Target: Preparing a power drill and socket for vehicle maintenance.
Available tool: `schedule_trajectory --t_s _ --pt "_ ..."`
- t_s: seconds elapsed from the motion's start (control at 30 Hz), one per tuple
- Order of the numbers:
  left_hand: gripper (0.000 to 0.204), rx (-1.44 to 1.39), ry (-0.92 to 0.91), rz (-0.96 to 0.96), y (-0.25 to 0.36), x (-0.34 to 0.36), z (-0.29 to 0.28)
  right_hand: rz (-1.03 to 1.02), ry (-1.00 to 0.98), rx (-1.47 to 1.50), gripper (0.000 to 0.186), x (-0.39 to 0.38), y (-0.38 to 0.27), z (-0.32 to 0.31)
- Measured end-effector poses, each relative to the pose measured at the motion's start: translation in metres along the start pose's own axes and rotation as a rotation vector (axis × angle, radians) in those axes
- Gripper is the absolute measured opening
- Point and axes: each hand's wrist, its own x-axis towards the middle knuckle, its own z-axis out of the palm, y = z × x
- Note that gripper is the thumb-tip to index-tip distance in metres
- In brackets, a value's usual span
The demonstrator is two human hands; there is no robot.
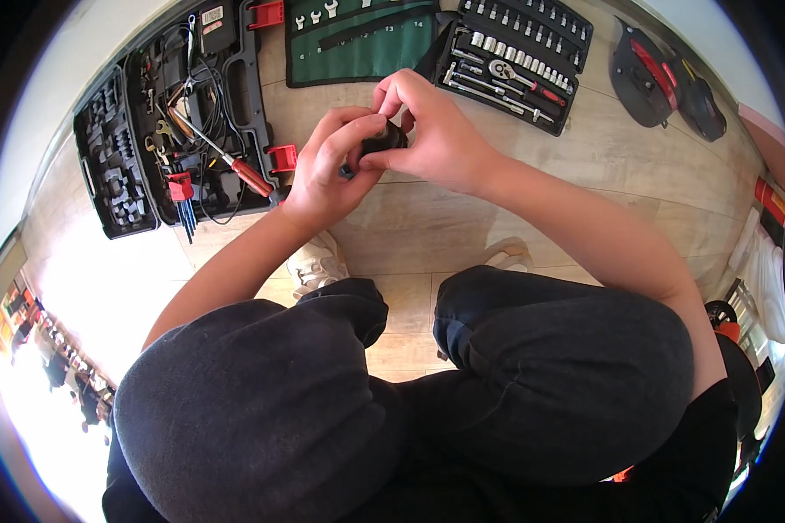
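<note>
Above the floor, in front of my knees, both hands meet around a small dark, rounded object (391, 138); its kind cannot be made out behind the fingers. My left hand (334, 166) is closed on its left side, fingers curled over it. From the right, my right hand (436, 135) pinches the same object between thumb and bent fingers. A small bluish bit (347, 172) shows beneath the left fingers, mostly hidden.
An open black toolbox (255, 105) holds cables, hand tools and a red-handled screwdriver (251, 177). Beyond my hands lie a green wrench roll (349, 65) and an open socket set (554, 125). Dark pouches with red-handled tools (658, 74) lie right. My shoes (316, 264) are below.
</note>
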Motion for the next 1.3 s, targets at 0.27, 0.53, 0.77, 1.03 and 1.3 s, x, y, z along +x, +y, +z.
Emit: schedule_trajectory --t_s 0.27,0.53,0.77,1.03,1.3 --pt "0.083 0.040 -0.065 -0.082 0.000 -0.007 -0.004 -0.123 -0.308 0.050 0.048 0.016 0.007 -0.033" --pt "0.081 0.032 -0.085 -0.023 0.001 -0.007 -0.005 0.075 -0.193 -0.083 0.056 0.007 -0.007 -0.017" --pt "0.083 0.057 -0.071 -0.029 0.000 -0.006 -0.004 -0.132 -0.317 0.011 0.050 0.015 0.011 -0.034" --pt "0.081 0.022 0.004 -0.012 -0.003 -0.006 -0.003 -0.017 -0.282 0.155 0.040 0.013 0.000 -0.029" --pt "0.082 0.032 -0.014 0.029 -0.001 -0.002 -0.004 0.129 -0.151 -0.018 0.059 0.003 -0.004 -0.006"
